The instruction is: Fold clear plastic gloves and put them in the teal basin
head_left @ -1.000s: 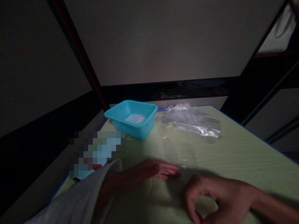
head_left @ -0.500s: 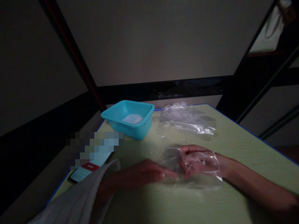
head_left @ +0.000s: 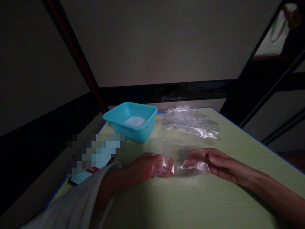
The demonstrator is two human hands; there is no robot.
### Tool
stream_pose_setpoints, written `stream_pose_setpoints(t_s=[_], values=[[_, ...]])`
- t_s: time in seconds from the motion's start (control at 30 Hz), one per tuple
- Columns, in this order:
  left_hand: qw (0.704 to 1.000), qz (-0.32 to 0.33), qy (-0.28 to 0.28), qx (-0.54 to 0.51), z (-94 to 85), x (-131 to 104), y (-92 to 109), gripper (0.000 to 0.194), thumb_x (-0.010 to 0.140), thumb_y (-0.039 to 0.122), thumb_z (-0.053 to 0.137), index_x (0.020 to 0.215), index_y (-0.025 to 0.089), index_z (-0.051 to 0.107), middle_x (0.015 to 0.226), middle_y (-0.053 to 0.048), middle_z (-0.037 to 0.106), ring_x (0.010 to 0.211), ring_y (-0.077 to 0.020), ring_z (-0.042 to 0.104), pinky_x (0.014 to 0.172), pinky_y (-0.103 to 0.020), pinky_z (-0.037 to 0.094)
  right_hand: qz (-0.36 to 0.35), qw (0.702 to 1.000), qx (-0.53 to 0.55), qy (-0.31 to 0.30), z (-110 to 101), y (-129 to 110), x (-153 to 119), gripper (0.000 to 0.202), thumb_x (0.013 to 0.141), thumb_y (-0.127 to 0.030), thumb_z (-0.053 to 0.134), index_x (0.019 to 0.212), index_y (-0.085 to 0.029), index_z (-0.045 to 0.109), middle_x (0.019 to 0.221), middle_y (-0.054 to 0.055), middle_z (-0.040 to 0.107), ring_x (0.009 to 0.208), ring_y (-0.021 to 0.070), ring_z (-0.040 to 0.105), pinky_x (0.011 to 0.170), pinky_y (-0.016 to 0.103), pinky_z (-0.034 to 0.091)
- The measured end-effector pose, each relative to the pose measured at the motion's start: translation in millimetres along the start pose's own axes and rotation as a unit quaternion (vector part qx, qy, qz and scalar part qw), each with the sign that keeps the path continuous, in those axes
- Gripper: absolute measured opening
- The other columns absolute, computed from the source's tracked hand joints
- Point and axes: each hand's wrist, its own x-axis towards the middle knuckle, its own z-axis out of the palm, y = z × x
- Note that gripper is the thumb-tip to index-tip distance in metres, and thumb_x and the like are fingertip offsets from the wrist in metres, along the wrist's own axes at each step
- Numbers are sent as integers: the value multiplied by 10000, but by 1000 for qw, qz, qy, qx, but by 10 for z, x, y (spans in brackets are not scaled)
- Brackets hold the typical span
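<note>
Clear thin plastic, seemingly a disposable glove (head_left: 181,168), stretches between my two hands just over the table. My left hand (head_left: 154,164), in a pale sleeve, reaches in from the left and holds one end, its fingers fairly straight and showing through the film. From the right, my right hand (head_left: 213,160) has the other end at its fingers, which are partly veiled by the plastic. Whether the fingers lie inside or behind the film is hard to see. Beyond the hands lies a crumpled pile of clear plastic gloves (head_left: 190,122).
A turquoise basket (head_left: 143,133) with a white item (head_left: 135,121) inside stands at the back left. A phone (head_left: 85,175), partly pixelated, rests at the left edge of the light table (head_left: 190,206). Dark-trimmed panels (head_left: 166,44) close off the far side.
My right hand has shifted right, and its wrist is now outside the film. My left hand has drawn back slightly left, with plastic now over its fingers. The plastic lies stretched between both hands.
</note>
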Motion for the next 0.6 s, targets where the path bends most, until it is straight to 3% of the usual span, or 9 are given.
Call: stream_pose_setpoints(t_s=[0.1,0.2,0.3,0.43,0.6], values=[[999,-8,-40,-22,-66,29,3,395,797,368,566,1069,86,620,1085,-130,656,1037,-251,595,988,-417,323,-19,995,-100,5,51,5,35,308,669,-353,744,896,-167,652,909,60,684,854,154,626,782,259,453],[997,-21,-68,-35,-78,37,40,366,825,345,526,1064,84,623,1080,-116,662,1028,-234,596,995,-393,310,-24,990,-140,11,83,13,90,264,726,-383,688,826,-147,627,804,40,658,729,124,597,685,240,443],[998,-36,-51,-28,-64,31,68,372,842,347,512,1074,76,614,1096,-130,653,1039,-248,587,997,-399,300,-4,992,-123,23,107,48,117,325,748,-470,640,770,-153,571,725,11,612,669,116,574,637,242,443],[998,-34,-37,-37,-36,24,79,371,849,334,505,1074,54,599,1108,-161,637,1051,-277,578,1002,-427,285,43,995,-84,29,147,68,116,384,723,-527,641,799,-168,530,760,6,604,738,140,599,709,284,471],[998,-51,-4,-29,14,13,116,356,833,344,556,1030,53,605,1056,-152,657,970,-258,617,962,-409,348,43,994,-73,66,146,78,142,452,661,-562,676,842,-168,546,778,-6,582,726,129,582,692,274,474]])
